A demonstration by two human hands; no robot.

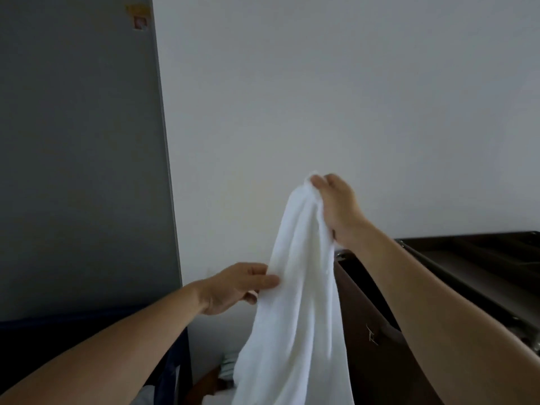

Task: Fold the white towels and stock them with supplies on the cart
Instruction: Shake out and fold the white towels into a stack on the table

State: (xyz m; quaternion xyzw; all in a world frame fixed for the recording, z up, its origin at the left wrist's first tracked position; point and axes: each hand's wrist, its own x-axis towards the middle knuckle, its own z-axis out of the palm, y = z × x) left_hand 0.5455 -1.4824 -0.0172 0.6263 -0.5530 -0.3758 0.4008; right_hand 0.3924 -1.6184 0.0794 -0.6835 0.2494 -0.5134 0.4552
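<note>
Gripping the bunched top of a white towel (295,287) with the right hand (336,206), raised in front of a pale wall (321,83). Fingers and thumb curled tight round the gathered cloth, with only a small tuft showing above the fingertips. Lower down, pinching the towel's left edge with the left hand (233,287): thumb laid along the near face, fingers tucked behind the cloth, palm turned toward the towel, closed no further than the pinch needs. Both forearms bare and reaching up from the bottom corners of the view.

Hanging from the upper grip in long loose folds, unfolded, widening downward and running off the bottom edge, so the lower hem cannot be seen. Held in the air between the two hands, just left of a dark brown cart (467,267); whether cloth and cart side touch cannot be told. Right forearm crossing in front of the cart's top rim.

To the left, a tall grey panel (81,141) with a small yellow sticker (137,10) near its top.
</note>
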